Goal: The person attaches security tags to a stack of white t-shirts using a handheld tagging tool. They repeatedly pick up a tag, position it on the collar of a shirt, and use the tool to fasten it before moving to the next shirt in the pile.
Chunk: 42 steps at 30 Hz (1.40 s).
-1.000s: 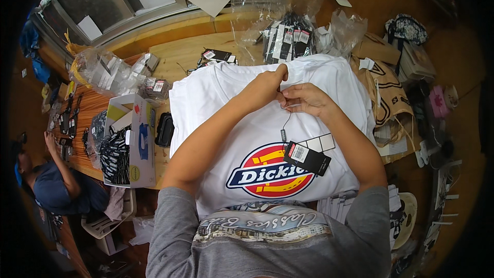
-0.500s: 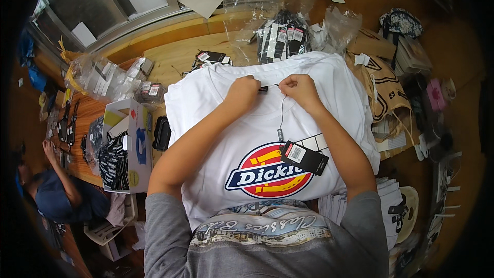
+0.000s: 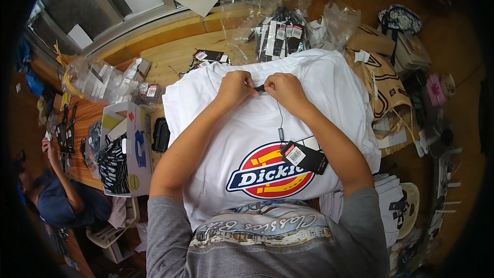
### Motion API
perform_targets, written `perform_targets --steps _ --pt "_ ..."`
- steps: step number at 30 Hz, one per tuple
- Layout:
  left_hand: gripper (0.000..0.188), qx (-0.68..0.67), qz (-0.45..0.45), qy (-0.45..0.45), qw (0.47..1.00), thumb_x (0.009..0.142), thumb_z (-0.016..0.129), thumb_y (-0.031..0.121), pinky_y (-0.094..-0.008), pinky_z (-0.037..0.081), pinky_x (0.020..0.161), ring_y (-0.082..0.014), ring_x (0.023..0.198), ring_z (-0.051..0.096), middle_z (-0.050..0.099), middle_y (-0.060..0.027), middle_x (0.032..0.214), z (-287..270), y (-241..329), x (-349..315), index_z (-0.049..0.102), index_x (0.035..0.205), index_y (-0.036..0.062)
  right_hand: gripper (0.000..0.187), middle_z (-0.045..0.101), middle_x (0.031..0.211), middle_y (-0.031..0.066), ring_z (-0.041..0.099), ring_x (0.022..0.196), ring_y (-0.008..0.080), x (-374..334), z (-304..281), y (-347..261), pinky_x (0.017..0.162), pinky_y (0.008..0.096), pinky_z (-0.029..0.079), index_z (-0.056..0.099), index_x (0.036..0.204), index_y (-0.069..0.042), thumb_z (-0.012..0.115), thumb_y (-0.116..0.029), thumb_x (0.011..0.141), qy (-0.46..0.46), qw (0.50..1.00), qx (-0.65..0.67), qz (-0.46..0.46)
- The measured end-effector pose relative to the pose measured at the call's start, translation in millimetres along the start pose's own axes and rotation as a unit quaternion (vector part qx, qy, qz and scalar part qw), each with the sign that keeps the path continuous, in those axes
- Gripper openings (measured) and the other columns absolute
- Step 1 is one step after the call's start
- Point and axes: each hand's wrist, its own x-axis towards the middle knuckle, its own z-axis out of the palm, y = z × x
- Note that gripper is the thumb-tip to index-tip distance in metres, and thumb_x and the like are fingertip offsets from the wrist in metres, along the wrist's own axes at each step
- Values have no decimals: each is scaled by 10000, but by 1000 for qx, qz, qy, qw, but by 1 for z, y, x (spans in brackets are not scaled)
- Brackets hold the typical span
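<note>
Nearest, at the bottom of the frame, the person's grey printed shirt fills the lower edge, and both bare forearms run up from it toward the middle. Under them a white cotton T-shirt with a red, yellow and blue chest print lies flat on the wooden table, its collar toward the top. A black cardboard hang tag with a white sticker rests on the print, right of centre, and a thin dark cord climbs from it to the collar. There the left hand and the right hand meet, both closed in a pinch on a small black fastener between their fingertips, at the upper middle of the frame. Left of the T-shirt stands an open white cardboard box with black tags beside it. Beyond the collar lie bundles of black tags in clear plastic bags. At the far left edge another person in a blue top sits.
</note>
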Motion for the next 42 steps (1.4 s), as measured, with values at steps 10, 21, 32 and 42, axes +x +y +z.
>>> perform_targets --steps 10,21,32,42 --pt "162 -46 30 14 998 500 700 39 -278 435 538 -196 579 571 591 -98 621 5 -13 2 560 582 21 106 535 542 51 485 440 107 -14 17 -7 432 225 383 592 700 -12 535 -99 717 -32 923 309 229" --pt "112 -90 13 -46 995 567 634 -60 -227 452 580 -125 649 569 598 -81 698 -3 -5 0 571 652 -22 137 380 536 -27 321 393 65 -2 1 -9 381 197 271 456 890 -70 449 -192 829 -328 654 585 349" --pt "138 -31 24 9 999 596 570 8 -239 427 523 -129 542 539 578 -85 598 -13 -17 -5 604 730 -5 104 501 622 32 435 449 107 -6 -1 3 444 228 370 463 831 -71 440 -173 830 -242 715 563 336" --pt "140 18 32 136 990 635 565 104 -258 436 561 -199 558 556 585 -116 632 -29 -25 0 602 731 9 179 578 760 70 537 667 102 -69 -27 -18 609 220 434 595 870 -13 590 -68 699 -7 968 196 158"
